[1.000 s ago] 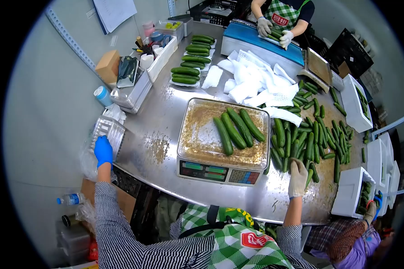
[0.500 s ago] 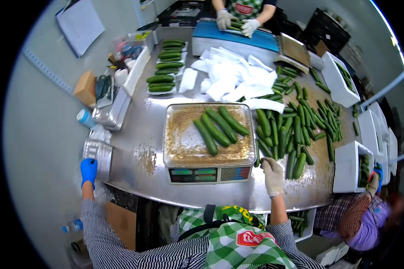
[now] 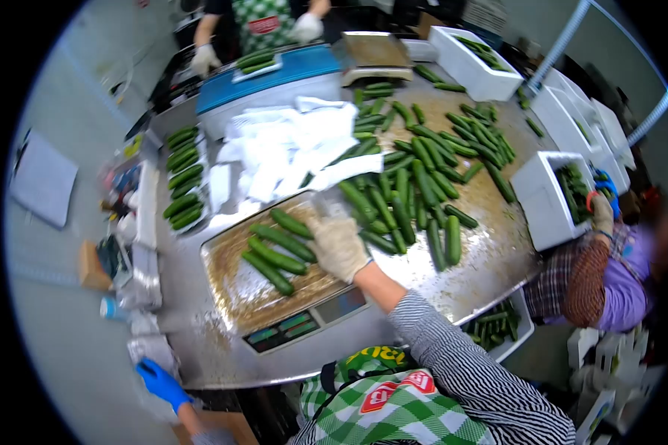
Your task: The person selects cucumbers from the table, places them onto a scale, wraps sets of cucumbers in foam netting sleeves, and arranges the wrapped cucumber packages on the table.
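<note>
My right hand, in a cream glove, is over the right edge of the scale, beside several cucumbers on its pan. Its fingers are partly hidden, so I cannot tell whether it grips anything. Gloved in blue, my left hand is at the table's lower left, its fingers against the stacked clear trays; its grip is blurred. A large pile of loose cucumbers lies right of the scale. White foam netting is heaped behind it.
Filled trays line the table's left side. Across the table, a co-worker's gloved hands flank a cucumber tray on a blue-lidded box. Another person works at the right by white foam boxes. A second scale stands behind.
The view has turned right. My right hand has moved from the pile's front edge to the scale's right side. The co-worker's hands across the table have come away from the cucumber tray.
</note>
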{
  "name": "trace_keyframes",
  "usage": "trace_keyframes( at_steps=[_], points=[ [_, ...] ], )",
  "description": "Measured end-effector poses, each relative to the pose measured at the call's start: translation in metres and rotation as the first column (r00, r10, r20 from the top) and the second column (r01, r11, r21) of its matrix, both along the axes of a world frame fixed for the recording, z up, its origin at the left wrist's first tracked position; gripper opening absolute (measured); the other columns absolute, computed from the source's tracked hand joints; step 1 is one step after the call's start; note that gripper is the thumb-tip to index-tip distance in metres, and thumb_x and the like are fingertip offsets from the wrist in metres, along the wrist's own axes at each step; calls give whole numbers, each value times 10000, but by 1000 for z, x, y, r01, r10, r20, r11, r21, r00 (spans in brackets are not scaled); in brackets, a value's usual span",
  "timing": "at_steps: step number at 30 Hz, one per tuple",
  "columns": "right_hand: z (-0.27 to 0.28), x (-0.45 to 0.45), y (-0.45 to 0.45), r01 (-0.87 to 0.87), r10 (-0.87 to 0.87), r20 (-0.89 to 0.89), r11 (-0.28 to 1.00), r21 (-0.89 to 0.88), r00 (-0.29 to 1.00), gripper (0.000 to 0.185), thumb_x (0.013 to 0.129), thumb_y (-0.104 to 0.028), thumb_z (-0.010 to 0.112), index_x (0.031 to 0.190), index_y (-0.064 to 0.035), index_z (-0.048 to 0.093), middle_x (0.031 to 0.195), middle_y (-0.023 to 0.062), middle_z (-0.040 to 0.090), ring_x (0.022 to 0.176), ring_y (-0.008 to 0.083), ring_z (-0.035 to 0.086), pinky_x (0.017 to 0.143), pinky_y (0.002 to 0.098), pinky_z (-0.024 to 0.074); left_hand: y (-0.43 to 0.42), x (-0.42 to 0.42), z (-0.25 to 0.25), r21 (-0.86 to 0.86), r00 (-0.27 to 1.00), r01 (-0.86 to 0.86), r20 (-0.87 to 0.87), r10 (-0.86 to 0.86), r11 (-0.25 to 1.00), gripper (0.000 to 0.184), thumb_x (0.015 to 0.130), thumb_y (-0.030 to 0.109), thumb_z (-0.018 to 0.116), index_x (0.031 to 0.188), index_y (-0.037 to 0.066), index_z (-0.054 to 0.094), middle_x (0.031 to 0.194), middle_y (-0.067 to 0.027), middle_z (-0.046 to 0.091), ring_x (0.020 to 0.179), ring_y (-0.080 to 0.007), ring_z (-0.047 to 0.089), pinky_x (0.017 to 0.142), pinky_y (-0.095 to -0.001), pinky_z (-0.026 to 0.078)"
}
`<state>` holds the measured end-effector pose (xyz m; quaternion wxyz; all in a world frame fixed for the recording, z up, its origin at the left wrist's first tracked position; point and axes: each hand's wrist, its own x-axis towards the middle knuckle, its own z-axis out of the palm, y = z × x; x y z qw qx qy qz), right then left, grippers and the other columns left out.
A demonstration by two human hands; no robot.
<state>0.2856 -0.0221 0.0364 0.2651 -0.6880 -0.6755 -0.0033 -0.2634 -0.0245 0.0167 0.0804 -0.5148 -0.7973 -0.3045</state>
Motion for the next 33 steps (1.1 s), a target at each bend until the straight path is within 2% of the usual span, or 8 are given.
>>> trace_keyframes(
  at_steps=[6,9,17,25,29,30,31,33],
  points=[
    [-23,35,-33,291,-243,-776,953,-81,582,419,965,-207,557,1310,27,524,1117,278,645,1069,376,634,939,399,478,-43,65,-13,9,955,111,276,-109,994,425,1044,259,496,1250,-104,577,1189,-231,655,1043,-268,640,887,-380,510],
    [-29,72,-32,369,-289,-865,920,-133,411,456,960,-249,571,1327,18,521,1178,264,644,1096,358,639,956,372,469,-58,78,-25,-118,944,171,-264,-197,978,274,947,96,618,1184,-37,653,1022,-171,701,855,-251,645,761,-328,534],
    [-42,138,-93,456,-469,-261,883,-114,844,482,811,-214,711,1224,-32,544,767,219,617,752,395,626,706,496,481,-38,184,35,-109,980,185,93,-176,977,316,1019,181,536,1011,-94,690,890,-188,715,725,-290,620,669,-384,510],
    [-71,158,-154,629,-660,182,541,-558,729,493,918,-211,513,1380,-39,484,949,146,650,882,288,648,791,415,480,-41,214,46,-84,982,175,92,-167,981,305,1015,171,539,1078,-86,692,976,-200,724,802,-287,651,738,-381,528],
    [-94,160,-150,633,-548,-767,733,-247,336,357,1004,-333,482,1249,-83,548,753,87,590,639,197,577,608,367,448,-43,214,54,-141,979,165,144,-145,976,292,1011,141,538,1105,-93,685,1000,-209,722,846,-295,664,759,-376,533],
    [-88,162,-154,528,-352,-935,785,-324,-51,359,1009,-369,487,1207,-77,555,720,70,561,600,181,539,582,351,432,-44,216,58,-162,979,153,162,-126,975,288,1010,134,538,1104,-95,684,998,-214,721,849,-298,664,759,-375,534],
    [-81,164,-156,406,-132,-880,849,-337,-456,372,1014,-405,493,1165,-72,562,686,53,532,561,164,501,556,336,416,-44,204,49,-122,977,197,111,-183,973,282,1008,130,540,1093,-97,686,981,-212,720,828,-289,655,750,-371,532],
    [-70,164,-150,392,-51,-848,871,-297,-528,438,1011,-483,501,1070,-53,558,657,8,445,539,125,390,536,284,351,-49,164,18,-44,958,287,5,-287,957,273,1004,122,546,1072,-100,689,948,-207,719,784,-272,635,731,-364,529]
  ],
)
